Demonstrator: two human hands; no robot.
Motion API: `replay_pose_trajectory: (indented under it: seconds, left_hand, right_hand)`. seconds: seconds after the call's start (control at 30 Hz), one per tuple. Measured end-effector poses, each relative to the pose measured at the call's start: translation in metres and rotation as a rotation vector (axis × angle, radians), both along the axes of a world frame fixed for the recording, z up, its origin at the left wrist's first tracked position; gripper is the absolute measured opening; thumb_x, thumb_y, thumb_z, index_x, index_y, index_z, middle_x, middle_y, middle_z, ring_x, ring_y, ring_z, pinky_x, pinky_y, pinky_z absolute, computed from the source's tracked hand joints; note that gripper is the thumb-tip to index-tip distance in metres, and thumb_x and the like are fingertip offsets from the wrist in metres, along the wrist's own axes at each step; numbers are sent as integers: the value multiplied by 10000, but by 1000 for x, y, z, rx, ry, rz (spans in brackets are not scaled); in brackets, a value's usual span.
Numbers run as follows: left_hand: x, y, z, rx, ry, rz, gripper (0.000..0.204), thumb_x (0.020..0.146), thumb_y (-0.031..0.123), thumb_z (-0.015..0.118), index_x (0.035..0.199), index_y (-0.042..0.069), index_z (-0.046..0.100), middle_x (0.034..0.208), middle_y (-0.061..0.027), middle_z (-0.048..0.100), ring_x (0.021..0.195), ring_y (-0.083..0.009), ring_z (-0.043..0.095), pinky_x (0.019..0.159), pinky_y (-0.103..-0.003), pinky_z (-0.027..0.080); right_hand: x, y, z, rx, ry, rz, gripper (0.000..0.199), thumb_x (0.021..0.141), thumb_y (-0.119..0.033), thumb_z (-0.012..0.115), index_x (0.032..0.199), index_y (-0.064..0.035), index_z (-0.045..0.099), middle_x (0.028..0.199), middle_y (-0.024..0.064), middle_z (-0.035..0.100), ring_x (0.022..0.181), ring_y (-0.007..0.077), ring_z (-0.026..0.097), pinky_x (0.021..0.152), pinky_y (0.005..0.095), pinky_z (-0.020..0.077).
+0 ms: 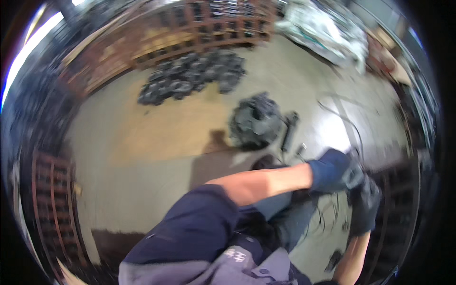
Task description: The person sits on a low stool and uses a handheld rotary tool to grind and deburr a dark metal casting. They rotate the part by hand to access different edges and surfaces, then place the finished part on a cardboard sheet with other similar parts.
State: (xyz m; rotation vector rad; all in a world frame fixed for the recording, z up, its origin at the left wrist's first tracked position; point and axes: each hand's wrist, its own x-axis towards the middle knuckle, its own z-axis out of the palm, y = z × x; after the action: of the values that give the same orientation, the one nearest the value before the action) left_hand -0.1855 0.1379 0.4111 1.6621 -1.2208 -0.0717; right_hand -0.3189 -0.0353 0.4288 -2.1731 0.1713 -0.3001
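Note:
My left hand (350, 175), in a grey glove with a dark blue cuff, reaches across to my right side. It meets my right hand (366, 202), in a dark grey glove, and the two touch. Both look closed, their fingers curled and blurred; whatever is between them I cannot make out. To the left of the hands, a lumpy dark grey metal-looking part (254, 122) sits on the floor. Beside it stands a black cylindrical handheld tool (289, 131). A dark cord (357, 130) curves along the floor just beyond my hands.
Many similar dark parts (190, 76) lie in a pile farther off, before reddish-brown metal racks (204, 35). A large white sack (320, 31) is at the far right. Dark racking (396, 204) stands close by my right hand; a reddish grid frame (56, 199) is at the left.

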Motion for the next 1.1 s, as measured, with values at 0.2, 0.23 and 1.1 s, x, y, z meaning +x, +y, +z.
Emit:
replay_pose_trajectory:
  seconds: [0.2, 0.23, 1.1]
  left_hand:
    - [-44, -1, -6, -34, 133, 274, 221, 935, 215, 626, 1019, 10, 637, 869, -215, 640, 806, -389, 663, 675, -452, 532]
    - [-46, -8, -18, -44, -25, 284, 197, 935, 185, 625, 1028, 11, 632, 859, -195, 631, 780, -383, 660, 653, -444, 529]
    - [8, -25, -38, -124, -419, -22, 199, 961, 144, 569, 1085, -5, 617, 1015, -202, 663, 791, -277, 683, 637, -382, 534]
  right_hand:
    - [-10, 33, 24, 270, 25, -14, 385, 1014, -332, 545, 968, 21, 692, 750, 37, 613, 649, 103, 534, 589, 288, 446]
    - [-19, 31, 18, 290, 26, -51, 411, 1018, -357, 542, 957, 22, 690, 734, 32, 608, 623, 100, 529, 567, 285, 440]
    - [-7, 10, 39, -1100, -236, 126, 601, 713, -337, 824, 1201, -30, 655, 1091, 129, 670, 929, 336, 631, 817, 448, 489]
